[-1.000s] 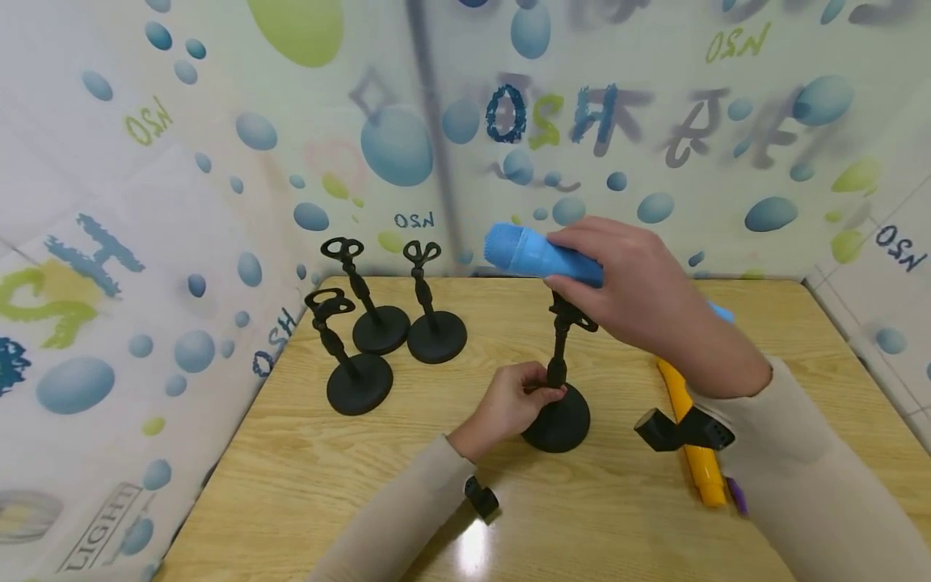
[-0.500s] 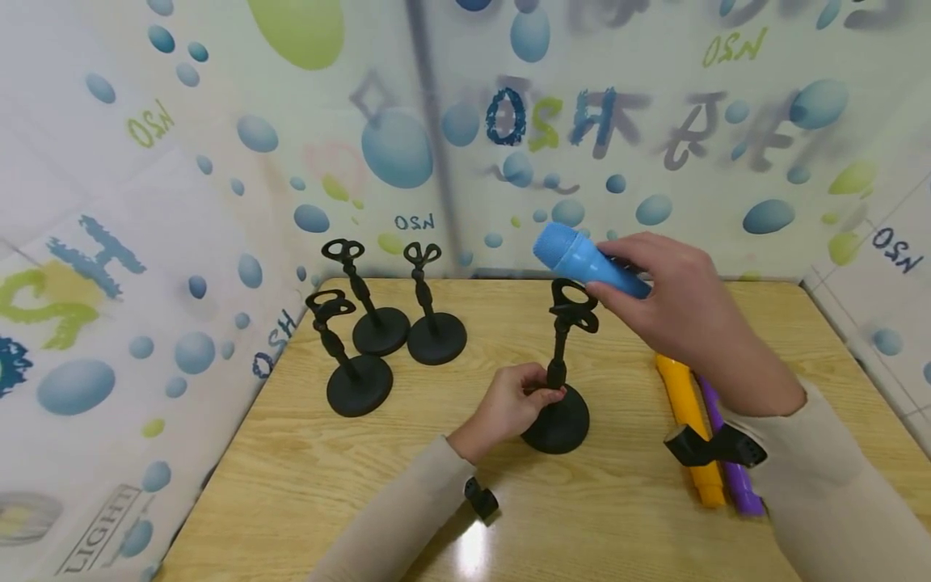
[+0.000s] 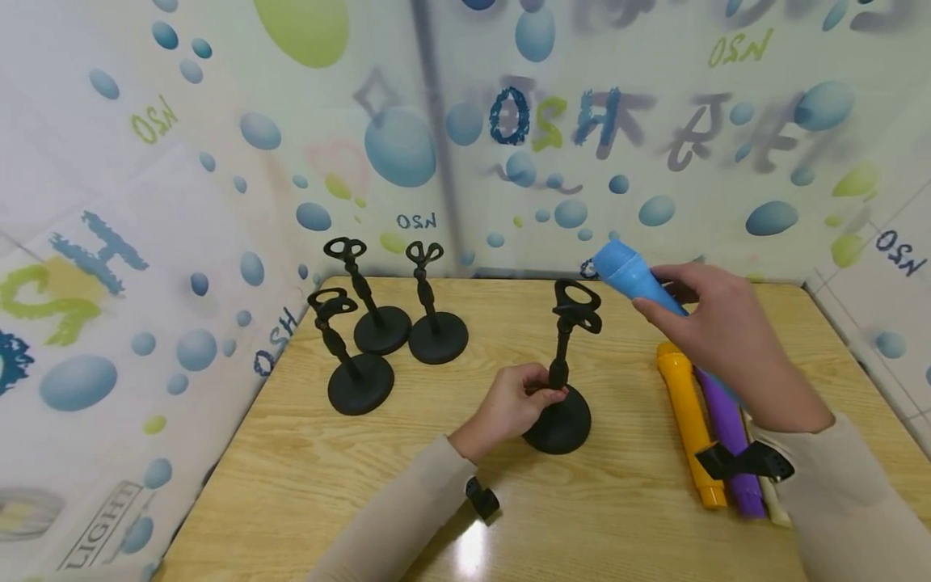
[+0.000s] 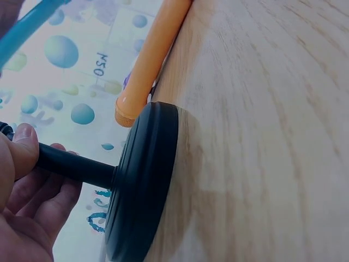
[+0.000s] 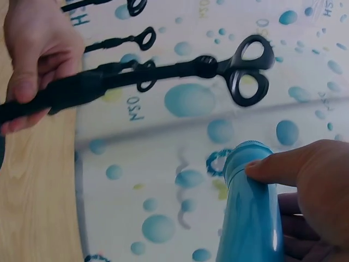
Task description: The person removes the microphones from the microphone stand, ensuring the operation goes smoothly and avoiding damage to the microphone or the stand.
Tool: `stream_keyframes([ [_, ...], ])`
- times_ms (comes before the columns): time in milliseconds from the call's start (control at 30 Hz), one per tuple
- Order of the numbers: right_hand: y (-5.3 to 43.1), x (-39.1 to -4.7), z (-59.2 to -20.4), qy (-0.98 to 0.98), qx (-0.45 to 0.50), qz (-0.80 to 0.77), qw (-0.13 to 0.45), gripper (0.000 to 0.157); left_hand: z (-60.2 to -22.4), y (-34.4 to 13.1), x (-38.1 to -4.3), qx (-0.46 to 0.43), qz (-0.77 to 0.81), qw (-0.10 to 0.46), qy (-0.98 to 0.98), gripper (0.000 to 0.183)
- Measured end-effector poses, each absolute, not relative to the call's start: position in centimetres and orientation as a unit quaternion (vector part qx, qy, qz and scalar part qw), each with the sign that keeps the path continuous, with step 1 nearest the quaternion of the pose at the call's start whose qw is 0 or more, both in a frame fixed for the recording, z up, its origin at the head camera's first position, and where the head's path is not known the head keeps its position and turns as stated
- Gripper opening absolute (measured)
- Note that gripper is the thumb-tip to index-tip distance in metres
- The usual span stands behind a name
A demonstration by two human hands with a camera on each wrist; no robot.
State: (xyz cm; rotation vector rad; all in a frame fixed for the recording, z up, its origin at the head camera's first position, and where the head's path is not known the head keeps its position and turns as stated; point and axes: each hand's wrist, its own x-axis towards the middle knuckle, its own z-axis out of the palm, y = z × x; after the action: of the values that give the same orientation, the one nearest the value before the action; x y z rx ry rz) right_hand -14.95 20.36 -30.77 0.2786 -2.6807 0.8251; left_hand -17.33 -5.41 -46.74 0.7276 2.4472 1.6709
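My left hand grips the lower pole of a black desktop microphone stand, which stands upright on its round base. At its top, the double-ring clip has nothing in it. The left wrist view shows thumb and fingers around the pole just above the base. To the right of the clip and apart from it, my right hand holds a blue microphone in the air, tilted with its head up and left. In the right wrist view the thumb lies along the blue microphone; part of it is hidden by the hand.
An orange microphone and a purple microphone lie side by side on the wooden table, with a pale one partly under the right sleeve. Three more black stands stand at the left. A patterned curtain borders the table's back.
My right hand has carried the blue microphone right and slightly down, away from the stand's clip, tilting its head upward. The left hand and stand have stayed in place.
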Motion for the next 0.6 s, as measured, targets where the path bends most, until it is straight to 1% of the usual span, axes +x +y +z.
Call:
stream_keyframes([
  [67, 21.2, -15.0, -31.5, -0.944, 0.082, 0.285, 0.143, 0.053, -46.7, -5.4, -17.3, 0.237, 0.548, 0.046, 0.801, 0.005],
  [300, 23.7, -15.1, -33.7, -0.951, 0.053, 0.278, 0.124, 0.053, -46.7, -5.4, -17.3, 0.237, 0.546, 0.045, 0.802, 0.005],
  [433, 25.0, -14.8, -34.8, -0.955, 0.032, 0.277, 0.098, 0.057, -46.7, -5.4, -17.2, 0.235, 0.546, 0.047, 0.803, 0.004],
  [600, 26.7, -14.3, -36.0, -0.956, 0.009, 0.276, 0.099, 0.058, -46.7, -5.3, -17.3, 0.235, 0.549, 0.048, 0.801, 0.003],
])
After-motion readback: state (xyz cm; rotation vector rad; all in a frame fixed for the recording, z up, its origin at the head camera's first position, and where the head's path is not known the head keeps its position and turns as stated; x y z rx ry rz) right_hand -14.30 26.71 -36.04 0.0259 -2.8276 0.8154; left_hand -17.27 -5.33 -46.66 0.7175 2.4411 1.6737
